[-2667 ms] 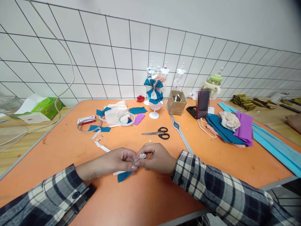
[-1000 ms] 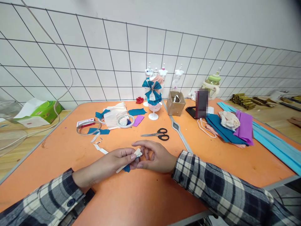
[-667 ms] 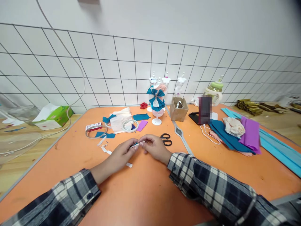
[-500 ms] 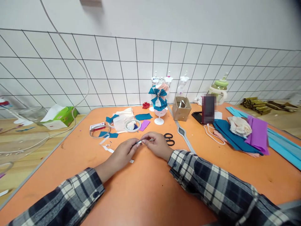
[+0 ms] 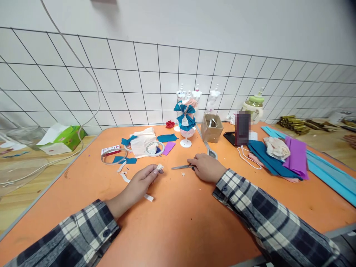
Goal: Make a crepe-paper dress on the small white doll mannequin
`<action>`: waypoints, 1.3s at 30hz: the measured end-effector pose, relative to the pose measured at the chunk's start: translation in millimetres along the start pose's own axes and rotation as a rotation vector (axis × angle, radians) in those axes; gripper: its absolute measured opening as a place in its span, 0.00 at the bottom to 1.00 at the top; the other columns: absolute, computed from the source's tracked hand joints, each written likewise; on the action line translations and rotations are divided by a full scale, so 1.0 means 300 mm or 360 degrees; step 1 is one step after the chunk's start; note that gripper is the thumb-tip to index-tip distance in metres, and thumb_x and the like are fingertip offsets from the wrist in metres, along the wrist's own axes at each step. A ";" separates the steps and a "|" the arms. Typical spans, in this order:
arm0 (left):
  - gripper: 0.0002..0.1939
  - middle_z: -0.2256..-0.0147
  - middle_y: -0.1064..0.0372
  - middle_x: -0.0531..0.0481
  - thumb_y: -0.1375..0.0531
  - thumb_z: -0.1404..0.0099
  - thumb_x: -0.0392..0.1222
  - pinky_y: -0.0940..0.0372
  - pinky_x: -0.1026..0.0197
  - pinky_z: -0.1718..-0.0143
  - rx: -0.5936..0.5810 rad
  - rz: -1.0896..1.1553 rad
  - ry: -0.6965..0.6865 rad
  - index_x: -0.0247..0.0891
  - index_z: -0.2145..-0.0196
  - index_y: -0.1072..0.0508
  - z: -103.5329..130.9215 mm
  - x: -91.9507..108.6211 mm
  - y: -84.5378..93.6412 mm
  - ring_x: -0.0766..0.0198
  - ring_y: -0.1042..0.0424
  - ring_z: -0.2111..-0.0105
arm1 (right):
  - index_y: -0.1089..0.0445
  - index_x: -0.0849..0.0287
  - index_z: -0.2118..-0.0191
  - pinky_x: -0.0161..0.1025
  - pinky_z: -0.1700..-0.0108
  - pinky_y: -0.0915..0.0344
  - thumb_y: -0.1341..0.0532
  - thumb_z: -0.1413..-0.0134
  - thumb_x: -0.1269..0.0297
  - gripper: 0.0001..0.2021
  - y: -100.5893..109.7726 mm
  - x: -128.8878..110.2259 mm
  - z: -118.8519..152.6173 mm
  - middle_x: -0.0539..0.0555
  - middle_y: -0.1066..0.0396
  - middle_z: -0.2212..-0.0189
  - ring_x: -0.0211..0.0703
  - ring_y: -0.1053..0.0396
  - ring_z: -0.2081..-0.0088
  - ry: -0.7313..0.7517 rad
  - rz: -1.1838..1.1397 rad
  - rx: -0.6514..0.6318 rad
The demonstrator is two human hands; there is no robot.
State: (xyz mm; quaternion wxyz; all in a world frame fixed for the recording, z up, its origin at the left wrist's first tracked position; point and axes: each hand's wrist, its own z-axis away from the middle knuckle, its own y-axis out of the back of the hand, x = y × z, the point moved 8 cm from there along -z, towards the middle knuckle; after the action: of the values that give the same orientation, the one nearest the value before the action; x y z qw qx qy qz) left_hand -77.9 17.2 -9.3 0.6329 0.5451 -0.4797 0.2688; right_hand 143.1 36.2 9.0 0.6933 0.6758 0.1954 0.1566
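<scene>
My left hand (image 5: 143, 180) pinches a small folded piece of cream crepe paper (image 5: 160, 167) between thumb and fingers. To its right, my right hand (image 5: 207, 167) has its fingers closed round the handles of the scissors (image 5: 180, 167). Their blades lie low over the table and point left, toward the cream paper but apart from it. The handles are mostly hidden under the hand. Tiny cream scraps (image 5: 183, 174) lie just below the blades. A white strip (image 5: 149, 197) shows beside my left hand.
Behind the hands stands a small dress form (image 5: 186, 118) in teal and peach paper, beside a cardboard box (image 5: 211, 128). Tape rolls (image 5: 155, 154) and paper pieces (image 5: 167, 138) lie at left. Folded coloured paper (image 5: 296, 157), a phone (image 5: 242, 128) and a bottle (image 5: 254, 105) are at right.
My right hand has left the cream paper, moved right and taken hold of the scissors, which now point left. My left hand still holds the paper, slightly further left.
</scene>
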 end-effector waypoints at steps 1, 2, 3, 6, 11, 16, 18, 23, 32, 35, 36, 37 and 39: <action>0.19 0.76 0.40 0.56 0.47 0.32 0.57 0.46 0.63 0.73 -0.0038 0.0159 0.0041 0.39 0.62 0.28 0.000 -0.008 -0.008 0.65 0.42 0.76 | 0.30 0.56 0.46 0.41 0.58 0.42 0.47 0.38 0.71 0.18 -0.001 -0.011 0.005 0.61 0.29 0.59 0.51 0.32 0.56 0.0012 0.0007 -0.0036; 0.19 0.77 0.42 0.57 0.46 0.33 0.57 0.47 0.64 0.74 -0.0064 0.0306 0.0075 0.38 0.63 0.28 0.000 -0.013 -0.014 0.66 0.44 0.77 | 0.30 0.56 0.47 0.40 0.58 0.42 0.47 0.39 0.73 0.18 -0.001 -0.020 0.012 0.61 0.29 0.59 0.50 0.32 0.56 0.0026 0.0011 -0.0071; 0.19 0.78 0.43 0.58 0.44 0.34 0.58 0.47 0.64 0.75 -0.0072 0.0438 0.0100 0.38 0.65 0.28 0.000 -0.015 -0.017 0.67 0.46 0.78 | 0.30 0.55 0.47 0.39 0.58 0.42 0.47 0.40 0.75 0.19 0.000 -0.027 0.019 0.60 0.29 0.59 0.49 0.31 0.56 0.0034 0.0016 -0.0097; 0.17 0.80 0.45 0.59 0.39 0.37 0.55 0.47 0.66 0.76 -0.0061 0.0808 0.0171 0.37 0.67 0.29 0.001 -0.018 -0.017 0.69 0.47 0.79 | 0.31 0.56 0.47 0.39 0.61 0.42 0.48 0.41 0.76 0.19 0.011 -0.028 0.040 0.62 0.29 0.58 0.51 0.31 0.55 -0.0038 0.0051 -0.0127; 0.10 0.81 0.46 0.58 0.38 0.36 0.45 0.44 0.67 0.78 -0.0117 0.1315 0.0309 0.36 0.69 0.29 0.014 -0.016 -0.036 0.71 0.49 0.81 | 0.29 0.59 0.53 0.40 0.66 0.44 0.49 0.38 0.73 0.14 0.020 -0.026 0.050 0.63 0.28 0.61 0.52 0.28 0.61 -0.0188 0.0013 -0.0075; 0.07 0.81 0.49 0.59 0.38 0.37 0.39 0.45 0.69 0.80 -0.0185 0.1768 0.0432 0.34 0.72 0.30 0.021 -0.003 -0.048 0.74 0.57 0.83 | 0.38 0.53 0.46 0.34 0.66 0.43 0.40 0.40 0.58 0.17 0.027 -0.070 0.028 0.51 0.27 0.61 0.41 0.29 0.62 -0.0145 -0.0369 0.0074; 0.08 0.81 0.50 0.59 0.38 0.38 0.39 0.45 0.69 0.79 -0.0210 0.1779 0.0473 0.35 0.73 0.31 0.023 -0.002 -0.053 0.74 0.57 0.83 | 0.37 0.53 0.50 0.32 0.68 0.42 0.34 0.48 0.52 0.23 0.030 -0.108 0.028 0.48 0.28 0.64 0.38 0.31 0.65 -0.0066 -0.0747 0.0113; 0.12 0.82 0.49 0.59 0.37 0.36 0.48 0.45 0.67 0.78 0.0059 0.1248 0.0240 0.36 0.70 0.29 0.023 0.010 -0.021 0.70 0.51 0.81 | 0.33 0.52 0.57 0.32 0.72 0.46 0.32 0.55 0.44 0.23 0.019 -0.210 0.062 0.44 0.29 0.70 0.36 0.34 0.71 -0.0007 -0.1078 0.0032; 0.19 0.80 0.46 0.59 0.41 0.36 0.59 0.48 0.63 0.76 0.0031 0.0664 0.0091 0.39 0.68 0.32 0.039 0.032 -0.048 0.67 0.48 0.79 | 0.31 0.51 0.58 0.32 0.73 0.49 0.31 0.55 0.46 0.21 0.010 -0.259 0.079 0.43 0.30 0.72 0.35 0.36 0.72 0.0003 -0.1030 0.0035; 0.18 0.79 0.44 0.58 0.43 0.34 0.57 0.49 0.63 0.75 0.0014 0.0516 0.0072 0.39 0.68 0.32 0.037 0.021 -0.041 0.66 0.46 0.78 | 0.30 0.52 0.59 0.33 0.72 0.50 0.32 0.54 0.46 0.20 0.010 -0.258 0.074 0.44 0.30 0.73 0.35 0.36 0.73 0.0034 -0.1031 0.0039; 0.17 0.78 0.44 0.58 0.43 0.33 0.57 0.49 0.63 0.75 0.0012 0.0493 0.0067 0.39 0.68 0.32 0.035 0.016 -0.038 0.66 0.46 0.77 | 0.30 0.52 0.59 0.33 0.72 0.50 0.32 0.54 0.46 0.20 0.011 -0.259 0.074 0.44 0.30 0.73 0.35 0.36 0.73 0.0044 -0.1036 0.0038; 0.17 0.78 0.44 0.58 0.43 0.33 0.56 0.49 0.63 0.75 0.0007 0.0484 0.0064 0.39 0.68 0.32 0.034 0.012 -0.037 0.66 0.46 0.77 | 0.30 0.52 0.59 0.32 0.72 0.50 0.32 0.53 0.47 0.20 0.011 -0.260 0.074 0.44 0.30 0.73 0.35 0.36 0.73 0.0052 -0.1044 0.0039; 0.17 0.78 0.44 0.58 0.43 0.33 0.56 0.48 0.63 0.75 -0.0002 0.0494 0.0062 0.39 0.68 0.31 0.030 0.001 -0.037 0.67 0.46 0.78 | 0.29 0.52 0.59 0.32 0.72 0.50 0.31 0.53 0.47 0.19 0.010 -0.262 0.075 0.44 0.30 0.73 0.35 0.37 0.73 0.0067 -0.1055 0.0043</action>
State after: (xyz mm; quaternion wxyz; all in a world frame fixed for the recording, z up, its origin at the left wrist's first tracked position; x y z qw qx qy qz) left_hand -70.9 5.8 -14.3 0.5934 0.4585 -0.5460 0.3736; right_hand 85.4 -21.1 17.0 0.6932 0.5813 0.4210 -0.0662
